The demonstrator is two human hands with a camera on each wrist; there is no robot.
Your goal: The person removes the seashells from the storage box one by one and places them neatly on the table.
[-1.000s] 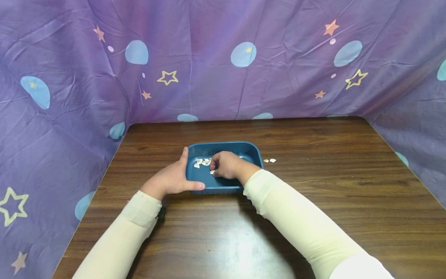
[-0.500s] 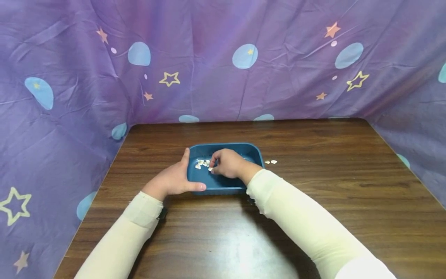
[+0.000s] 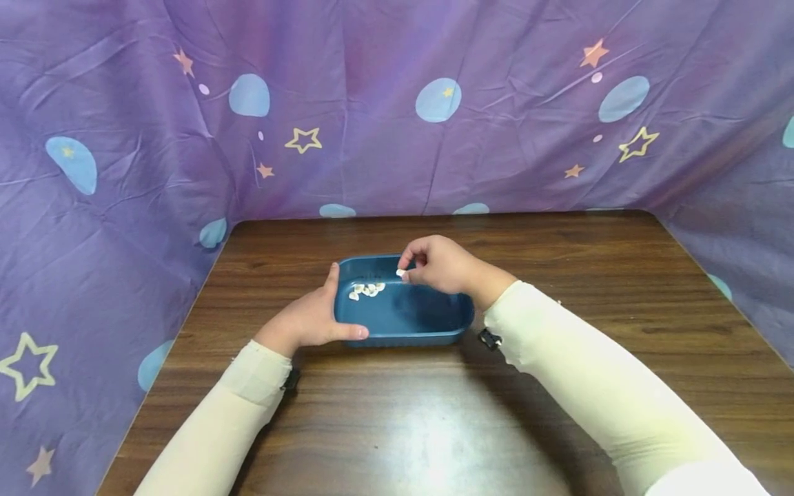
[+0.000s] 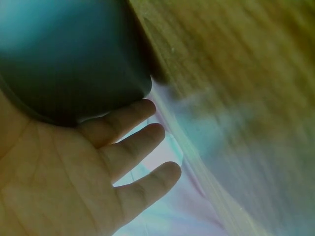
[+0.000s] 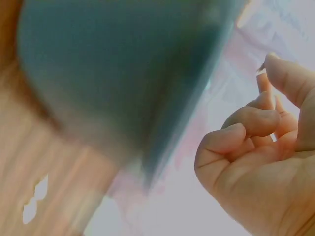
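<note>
A blue rectangular bin (image 3: 409, 337) stands on the table. Several small white pieces that look like shells (image 3: 368, 290) lie in its back left part. My left hand (image 3: 307, 318) braces the bin's left end, thumb along the front rim; in the left wrist view its fingers (image 4: 142, 191) stretch out straight beside the bin wall. Between thumb and forefinger, my right hand (image 3: 443, 265) pinches one small white shell (image 3: 400, 273), raised over the bin's back side. The right wrist view shows this shell (image 5: 261, 69) as a thin sliver at the thumb tip, its other fingers curled.
Two more white shells (image 5: 29, 210) lie on the wooden table (image 3: 360, 427) outside the bin; the right arm hides them in the head view. Purple cloth (image 3: 372, 172) with stars hangs behind the table and along its sides.
My right hand has lifted a white shell off the bin's floor and moved up and right with it. The left hand stays at the bin's left end.
</note>
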